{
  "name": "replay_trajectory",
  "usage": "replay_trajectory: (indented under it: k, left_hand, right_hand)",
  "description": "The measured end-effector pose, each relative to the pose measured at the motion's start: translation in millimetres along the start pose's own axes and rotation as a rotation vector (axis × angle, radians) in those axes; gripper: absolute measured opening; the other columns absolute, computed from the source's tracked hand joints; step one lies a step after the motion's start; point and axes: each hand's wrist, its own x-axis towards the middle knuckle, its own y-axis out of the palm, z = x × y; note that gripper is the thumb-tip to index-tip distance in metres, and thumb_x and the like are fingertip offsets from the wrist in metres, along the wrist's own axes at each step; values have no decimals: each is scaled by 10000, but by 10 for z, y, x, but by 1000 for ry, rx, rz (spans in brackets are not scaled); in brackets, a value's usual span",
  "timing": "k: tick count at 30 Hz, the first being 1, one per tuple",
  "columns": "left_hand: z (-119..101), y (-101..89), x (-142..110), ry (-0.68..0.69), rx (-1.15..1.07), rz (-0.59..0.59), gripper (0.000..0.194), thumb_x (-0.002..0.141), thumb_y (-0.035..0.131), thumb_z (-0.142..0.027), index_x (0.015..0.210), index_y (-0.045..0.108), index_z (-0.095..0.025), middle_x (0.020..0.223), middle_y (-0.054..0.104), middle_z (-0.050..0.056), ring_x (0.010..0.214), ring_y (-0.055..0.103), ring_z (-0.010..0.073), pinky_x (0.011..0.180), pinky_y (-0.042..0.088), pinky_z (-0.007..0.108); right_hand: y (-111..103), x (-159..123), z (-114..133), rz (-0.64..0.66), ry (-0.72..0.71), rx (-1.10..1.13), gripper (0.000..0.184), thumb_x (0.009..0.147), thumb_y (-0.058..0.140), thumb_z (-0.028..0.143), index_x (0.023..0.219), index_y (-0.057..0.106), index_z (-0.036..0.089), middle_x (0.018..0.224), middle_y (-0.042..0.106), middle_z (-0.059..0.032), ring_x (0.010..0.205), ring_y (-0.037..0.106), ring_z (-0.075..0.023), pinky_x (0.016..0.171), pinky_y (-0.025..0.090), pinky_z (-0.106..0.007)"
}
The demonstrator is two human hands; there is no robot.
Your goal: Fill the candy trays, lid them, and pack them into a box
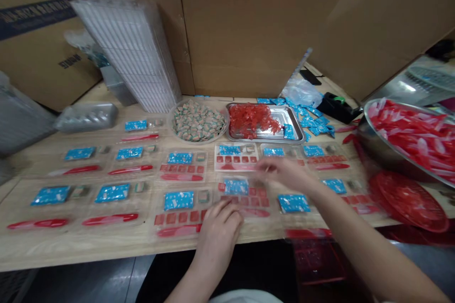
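Packets: blue, with small white marks. Pens: red, with translucent pale pink sections. Desk: pale wood tone. Left carton: brown, with a dark blue band and dark printed characters. Tray: silver. Round basket: red. Stacked trays: translucent white, ribbed.

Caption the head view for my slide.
Two bare hands, left and right, among clear trays holding blue packets and red pens on a wooden table.

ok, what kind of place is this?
Likely a small hand-packing workshop: rows of clear plastic trays with blue packets, a metal bowl heaped with red pieces, and cardboard behind.
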Motion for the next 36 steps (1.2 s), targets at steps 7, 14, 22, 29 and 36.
replay_trajectory:
  k: [7, 14, 22, 29, 36]
  left_hand:
    - [39, 82, -22, 17, -3, -66, 108, 864, 509, -167, 826, 596, -218, 1047, 683, 0, 1046, 572, 247, 857, 475, 431]
    - [-8, -1, -3, -25, -22, -26, 81, 856, 536, -158, 839, 593, -213, 1020, 684, 1, 1084, 553, 240, 877, 461, 410]
    - [-3, -12, 29, -28, 18, 48, 101, 840, 544, -136, 810, 609, -208, 1003, 685, 11, 1098, 545, 239, 891, 454, 412]
    - [-7, -31, 32, -30, 12, 19, 103, 856, 530, -166, 803, 607, -211, 972, 690, 11, 1093, 554, 231, 886, 465, 408]
    - [6, -6, 12, -1, 0, -27, 109, 842, 530, -134, 810, 598, -212, 1021, 689, 12, 1072, 575, 249, 875, 485, 429]
  right_hand:
    - [-213, 954, -746, -273, 259, -180, 208, 761, 486, 62, 884, 635, 138, 1001, 628, -158, 943, 561, -252, 773, 411, -330]
    - [-91, 319, -167, -183, 130, 243, 220, 871, 485, 353, 923, 625, 191, 896, 681, -48, 774, 623, -172, 674, 474, -277]
    - [302, -230, 609, -108, -125, -36, 29, 770, 644, 167, 786, 664, 154, 777, 659, -82, 834, 569, -232, 803, 456, -374]
    - [37, 8, 216, -33, -38, 71, 92, 792, 598, 230, 845, 663, 191, 818, 680, -53, 744, 605, -189, 700, 468, -301]
    - [-282, 586, -1080, -300, 480, -256, 251, 773, 586, 232, 993, 620, 117, 982, 632, -170, 892, 593, -273, 752, 437, -348]
